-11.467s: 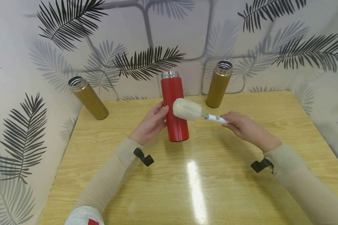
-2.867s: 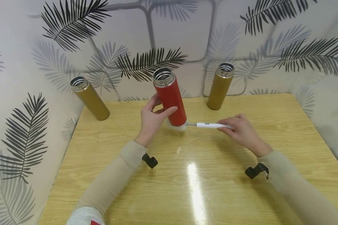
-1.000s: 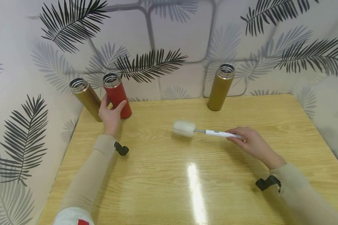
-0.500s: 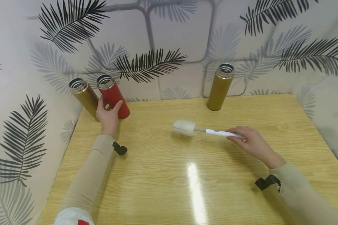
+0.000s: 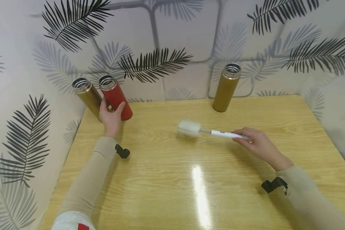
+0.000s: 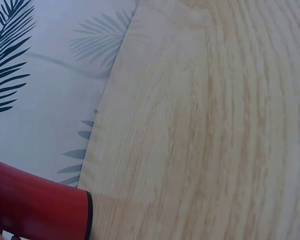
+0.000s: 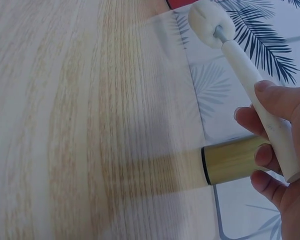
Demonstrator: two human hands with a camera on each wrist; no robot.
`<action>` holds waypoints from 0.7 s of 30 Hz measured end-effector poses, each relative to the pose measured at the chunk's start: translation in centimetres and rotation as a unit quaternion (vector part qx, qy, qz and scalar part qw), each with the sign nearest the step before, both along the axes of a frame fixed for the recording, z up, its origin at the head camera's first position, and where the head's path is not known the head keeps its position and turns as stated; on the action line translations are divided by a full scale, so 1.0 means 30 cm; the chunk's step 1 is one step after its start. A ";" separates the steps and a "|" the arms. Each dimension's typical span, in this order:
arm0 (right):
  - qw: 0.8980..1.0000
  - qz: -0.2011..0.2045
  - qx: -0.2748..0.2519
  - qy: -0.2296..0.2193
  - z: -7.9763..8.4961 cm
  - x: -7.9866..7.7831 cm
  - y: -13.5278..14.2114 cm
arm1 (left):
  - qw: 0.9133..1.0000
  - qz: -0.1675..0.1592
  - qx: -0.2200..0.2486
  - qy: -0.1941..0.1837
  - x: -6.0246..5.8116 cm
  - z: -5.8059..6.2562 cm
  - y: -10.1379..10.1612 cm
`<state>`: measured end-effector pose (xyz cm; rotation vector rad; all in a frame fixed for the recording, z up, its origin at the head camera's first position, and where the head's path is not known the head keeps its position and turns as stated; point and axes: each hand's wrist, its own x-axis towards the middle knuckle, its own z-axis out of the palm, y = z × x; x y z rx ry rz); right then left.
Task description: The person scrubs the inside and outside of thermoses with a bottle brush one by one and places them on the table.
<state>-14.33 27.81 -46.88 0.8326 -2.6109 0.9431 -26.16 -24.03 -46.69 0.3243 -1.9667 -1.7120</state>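
In the head view my left hand [image 5: 110,121] holds a red thermos flask [image 5: 118,99] around its lower body, thumb on the near side. The flask is upright on the table at the back left, its steel mouth uncovered. Close on its left is a gold thermos flask [image 5: 89,97], partly hidden by my fingers. My right hand [image 5: 260,145] grips the white handle of a bottle brush [image 5: 222,134], whose pale sponge head [image 5: 188,127] points left over the middle of the table. The left wrist view catches the red flask's base [image 6: 65,212]; the right wrist view shows the brush handle [image 7: 255,95] between thumb and fingers.
Another gold thermos flask [image 5: 225,91], also uncovered, is upright near the back edge, right of centre. Behind the wooden table [image 5: 161,179] rises a wall [image 5: 184,38] patterned with leaves, which also closes off the left side.
Since 2.9 s ago my left hand has carried the red flask from the middle to beside the left gold flask. The brush head, earlier at the flask's base, is now apart from it.
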 end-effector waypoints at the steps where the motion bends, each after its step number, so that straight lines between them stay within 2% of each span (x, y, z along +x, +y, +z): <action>1: 1.000 0.001 0.000 -0.001 0.000 -0.001 0.000 | 1.000 -0.001 -0.001 -0.001 0.002 0.000 -0.001; 7: 1.000 0.006 -0.002 -0.001 0.000 0.001 0.007 | 1.000 -0.024 -0.003 -0.014 0.023 0.005 -0.006; 11: 1.000 0.008 -0.013 0.005 0.005 0.003 0.012 | 0.999 -0.034 0.000 -0.033 0.055 0.017 -0.001; 16: 1.000 0.002 -0.024 0.009 0.018 0.002 0.020 | 1.000 -0.002 0.022 -0.021 0.116 0.016 0.022; 21: 0.999 -0.017 -0.034 0.009 0.039 0.000 0.035 | 1.000 0.011 0.001 -0.002 0.180 -0.011 0.051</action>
